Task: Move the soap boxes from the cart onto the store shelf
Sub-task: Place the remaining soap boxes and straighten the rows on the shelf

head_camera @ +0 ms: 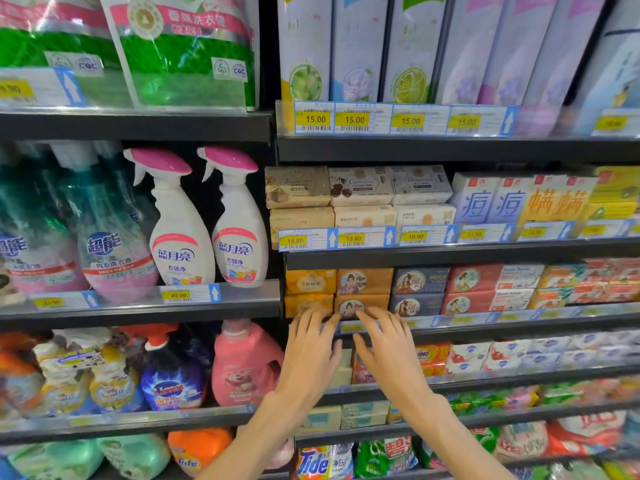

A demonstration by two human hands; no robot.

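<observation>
Two bare forearms rise from the bottom centre of the frame, the left hand [309, 344] and the right hand [388, 344] side by side, fingers spread and nearly straight, holding nothing. Their fingertips reach the front of the lower tan cardboard soap box with a round portrait of a robed figure [360, 304], which lies at centre frame on the dark metal store shelf [519, 327], its long axis running left to right and its printed long face turned outward; whether the fingertips actually touch it cannot be told through the blur. An identical tan box [363, 281] is stacked flat on top of it. Just left stand two stacked orange-yellow soap boxes [310, 282]; just right, two stacked dark blue soap boxes with portrait medallions [420, 280], then red ones [472, 278], all lying the same way. One shelf higher, pale beige and white soap cartons [360, 188] sit in two layers behind yellow price tags [353, 239]. At left of frame, white spray bottles with pink triggers [180, 223] stand upright.
</observation>
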